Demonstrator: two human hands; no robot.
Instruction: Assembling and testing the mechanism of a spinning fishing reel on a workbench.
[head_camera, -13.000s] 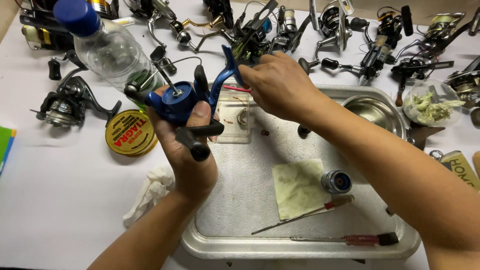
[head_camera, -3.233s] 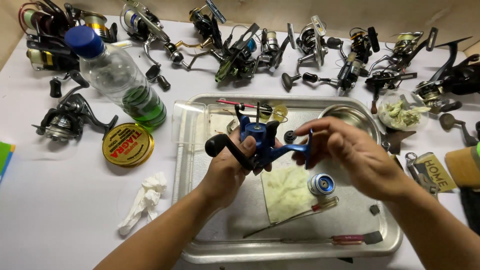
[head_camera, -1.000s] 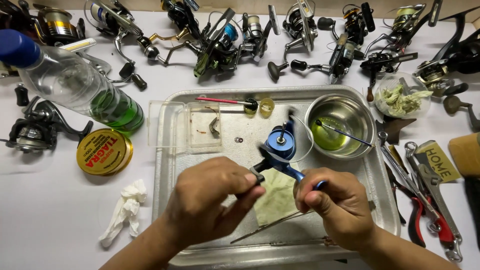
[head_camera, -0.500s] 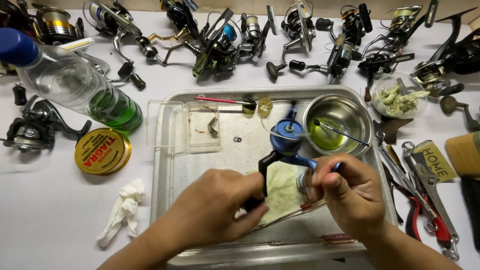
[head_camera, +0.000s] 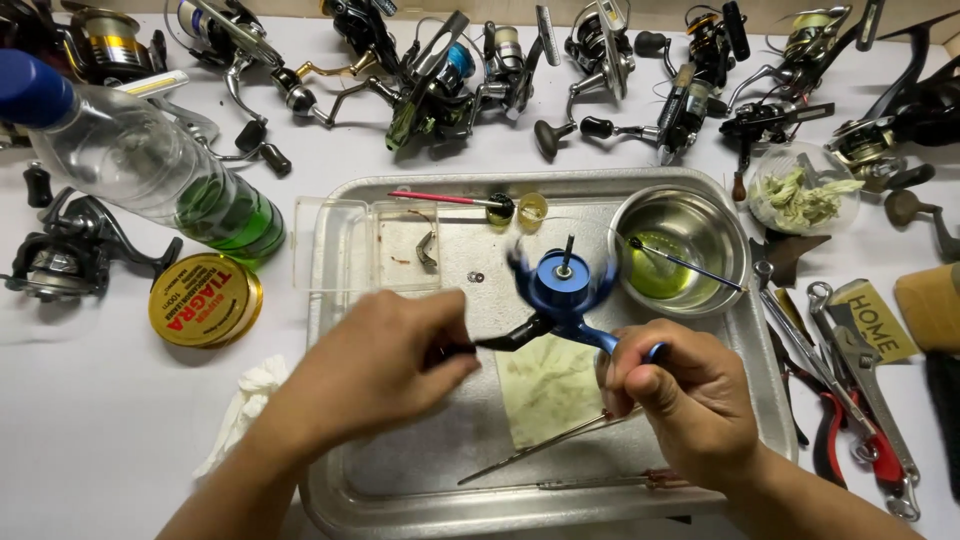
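Note:
Over a metal tray (head_camera: 340, 470) I hold a blue fishing reel (head_camera: 562, 285), its rotor blurred with motion. My left hand (head_camera: 375, 365) pinches the reel's black crank handle (head_camera: 500, 340). My right hand (head_camera: 685, 395) is closed around the reel's blue foot, holding the body steady. Under the reel a stained yellowish cloth (head_camera: 545, 385) lies in the tray, with a thin tool (head_camera: 520, 455) beside it.
A steel bowl (head_camera: 700, 215) with greenish liquid sits in the tray's far right corner. A plastic bottle (head_camera: 150, 165) and a round yellow tin (head_camera: 205, 298) lie left. Several reels (head_camera: 450, 70) line the back. Pliers and wrenches (head_camera: 850, 400) lie right. A crumpled tissue (head_camera: 245, 400) lies left.
My left hand has moved left along the crank and is turning it; the rotor now blurs. My right hand stays gripping the reel's foot.

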